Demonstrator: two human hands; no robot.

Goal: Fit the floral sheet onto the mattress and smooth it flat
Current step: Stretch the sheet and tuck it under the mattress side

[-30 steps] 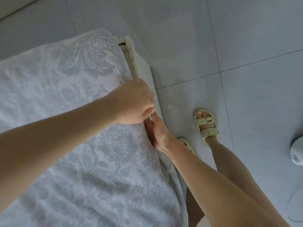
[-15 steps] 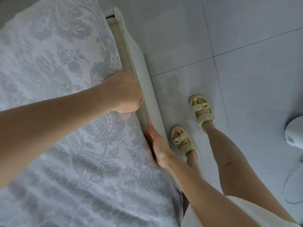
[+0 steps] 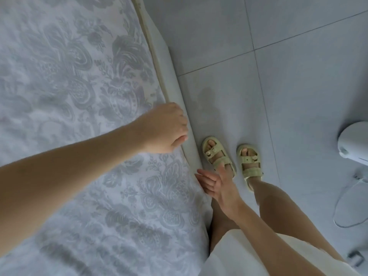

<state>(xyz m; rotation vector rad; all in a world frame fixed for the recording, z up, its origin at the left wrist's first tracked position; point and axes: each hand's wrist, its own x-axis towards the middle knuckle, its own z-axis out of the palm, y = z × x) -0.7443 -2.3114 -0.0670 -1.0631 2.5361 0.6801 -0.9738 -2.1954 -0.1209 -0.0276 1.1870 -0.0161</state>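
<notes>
Sheet (image 3: 79, 96) lies over the mattress (image 3: 154, 56); left hand (image 3: 165, 128) seems to grip its edge, right hand (image 3: 216, 186) hangs open just beside. Pulling one-handed could drag the edge loose and wrinkle the top

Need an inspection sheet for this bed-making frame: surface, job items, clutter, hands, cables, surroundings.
Surface: bed rail, white, bare alongside the sheet.
Job's things: sheet spread over the bed top, lightly wrinkled.
Clutter: nothing seen.
Hands: left hand curled at the sheet's edge, grip hidden; right hand relaxed, empty, beside the edge.
Cables: cable looped on the floor by a white appliance.
Surroundings: tiled floor; sandals on the feet.
</notes>
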